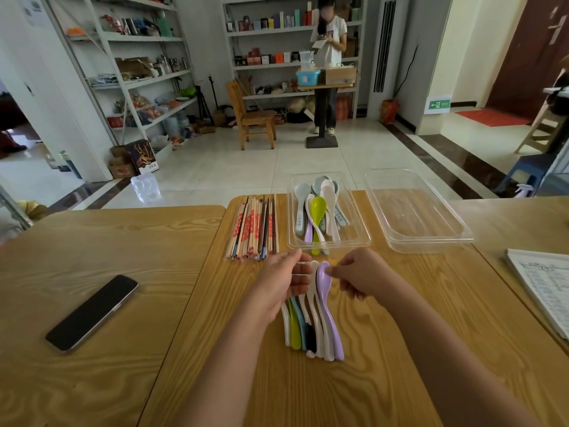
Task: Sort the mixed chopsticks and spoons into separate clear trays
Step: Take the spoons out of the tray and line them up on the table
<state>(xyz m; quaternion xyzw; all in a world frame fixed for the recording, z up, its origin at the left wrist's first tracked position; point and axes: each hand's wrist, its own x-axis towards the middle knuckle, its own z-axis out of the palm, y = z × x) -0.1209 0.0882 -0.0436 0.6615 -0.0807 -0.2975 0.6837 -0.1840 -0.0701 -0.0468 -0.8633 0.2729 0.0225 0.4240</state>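
Head view: both hands on a spoon bundle [311, 328] over the tabletop [385, 380].
The left hand [284, 280] has its grip curled round the bundle near the bowls. The right hand [360, 277] has its grip pinching the purple spoon [324, 280] (outermost, on the right). Beyond, a clear tray [329, 243] holds more spoons, with chopsticks [254, 229] just left of it and a second tray [431, 241] to its right.

wooden tabletop [123, 241], pale grain, several sections butted together. clear tray of spoons [360, 238] stands at far edge. just left of it: bundle of chopsticks [252, 229], lying lengthwise. close on its right: second clear tray [431, 238]. nearer than it: row of spoons [314, 328], side by side, handles toward viewer. far left, nearer: dark phone [92, 312], lying flat. far right: stack of printed paper [545, 282].
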